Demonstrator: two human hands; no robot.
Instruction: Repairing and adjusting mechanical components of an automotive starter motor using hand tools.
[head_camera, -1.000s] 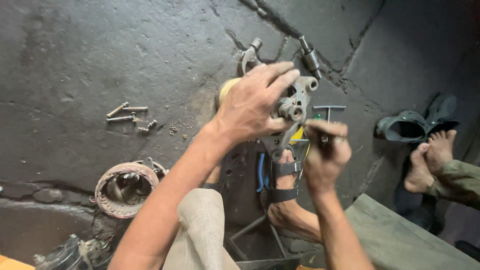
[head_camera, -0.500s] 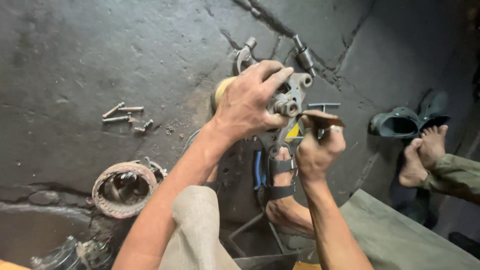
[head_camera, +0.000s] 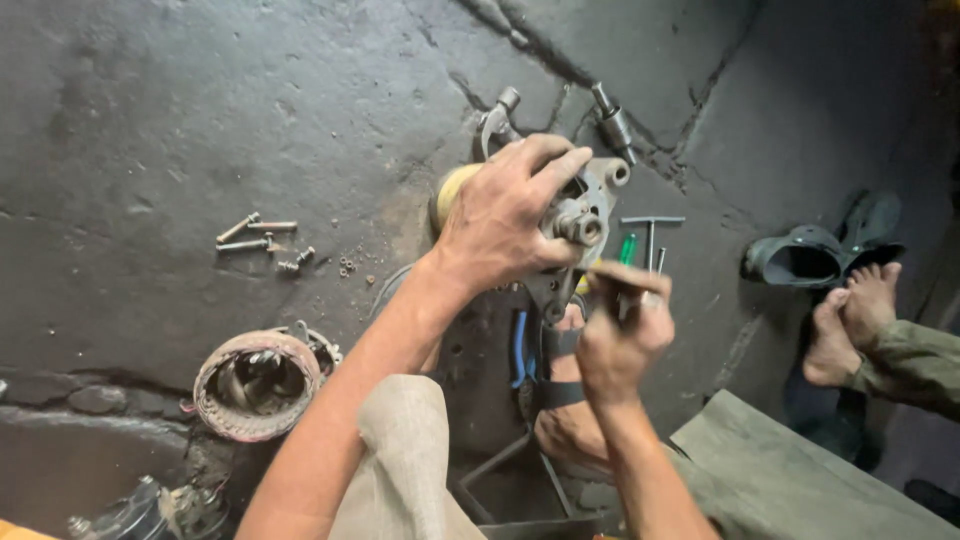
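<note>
- My knee (head_camera: 400, 450) nearest the cam, bent up between both arms; sandalled foot (head_camera: 565, 400) just beyond it on the floor (head_camera: 150, 130).
- R hand (head_camera: 618, 335) closed in a fist round a thin tool (head_camera: 625, 280). Can't tell what kind, only a short bit shows above the fingers. Tip sits just below the housing's centre hub.
- L hand (head_camera: 500, 225) spread wide over the metal housing (head_camera: 585, 205), fingers wrapped over its top edge, thumb low on the near side. Holds it up off the floor, over my foot.
- Step in hand, I reckon: working on the housing's hub/shaft w/ the tool, L hand steadying the part.
- Next move calls for a firm L grip so the housing doesn't twist, and the tool lined up square on the hub before any force. A slip would send it toward my L fingers.
- Further out: T-handle wrench (head_camera: 650, 230) and green-handled driver (head_camera: 627, 247) on the floor just past the housing.
- Left of me: wound coil ring (head_camera: 255, 385) near my elbow, bolts (head_camera: 255, 235) and small nuts (head_camera: 345, 266) further off.
- Far right: another person's bare feet (head_camera: 850, 325) beside a dark boot (head_camera: 800, 260), well apart from my hands.
</note>
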